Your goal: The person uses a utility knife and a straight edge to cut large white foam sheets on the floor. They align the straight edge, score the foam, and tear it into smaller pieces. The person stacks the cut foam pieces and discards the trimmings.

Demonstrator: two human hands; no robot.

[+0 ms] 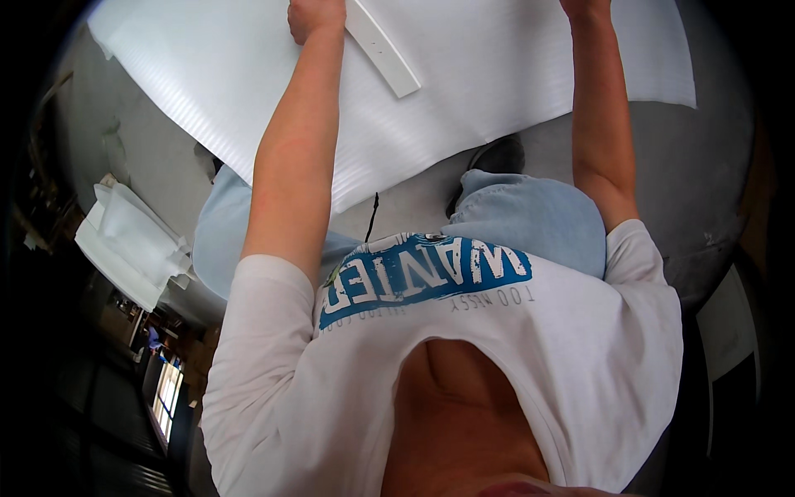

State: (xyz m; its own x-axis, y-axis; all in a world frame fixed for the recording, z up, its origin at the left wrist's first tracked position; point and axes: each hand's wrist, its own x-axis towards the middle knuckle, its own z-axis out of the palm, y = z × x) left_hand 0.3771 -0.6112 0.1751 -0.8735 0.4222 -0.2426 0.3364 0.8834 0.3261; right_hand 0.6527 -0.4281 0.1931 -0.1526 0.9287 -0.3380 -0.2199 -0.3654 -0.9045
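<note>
A white foam sheet [464, 74] is spread over the floor in front of me. On it lies a narrow white panel [385, 50] with small holes, slanting down to the right beside my left wrist. My left hand [317, 16] is at the top edge of the view, over the sheet, its fingers curled in; what they hold, if anything, is hidden. Of my right hand [586, 7] only the wrist end shows, farther right above the sheet. Its fingers are cut off by the frame.
The grey floor [696, 174] surrounds the sheet. My knees and a dark shoe [503, 153] are close to the sheet's near edge. To the left lies a stack of white wrapped pieces [132, 240]. A pale panel [729, 323] stands at the right rim.
</note>
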